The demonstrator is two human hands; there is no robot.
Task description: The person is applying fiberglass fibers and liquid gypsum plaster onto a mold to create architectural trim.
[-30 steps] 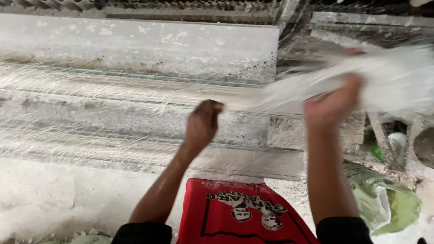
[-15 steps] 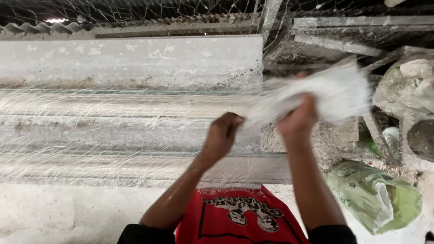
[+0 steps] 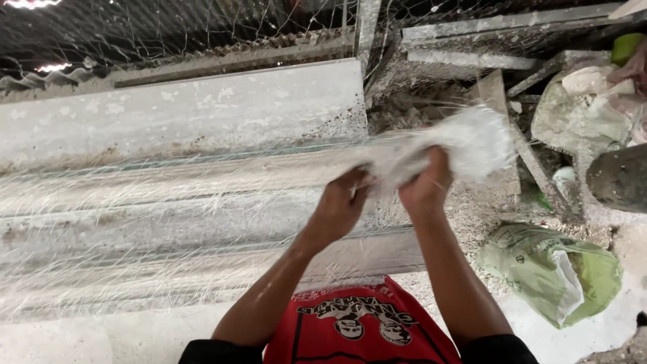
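Stretching from the left across the grey concrete ledge [image 3: 202, 114], the fine white netting [image 3: 168, 202] reaches the left hand [image 3: 340, 205], clenched on it; beside, the right hand [image 3: 424, 189] grips its bunched end [image 3: 472, 141]

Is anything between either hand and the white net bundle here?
Nothing visible. The right hand is closed on the bunched white net, and the left hand grips the same net just beside it, where its strands stretch leftward across the grey slab.

Both fists closed on white net bundle [image 3: 445, 145]: left hand [image 3: 340, 205] just beside right hand [image 3: 424, 189]; green sack [image 3: 552, 269] lower right of fingers.
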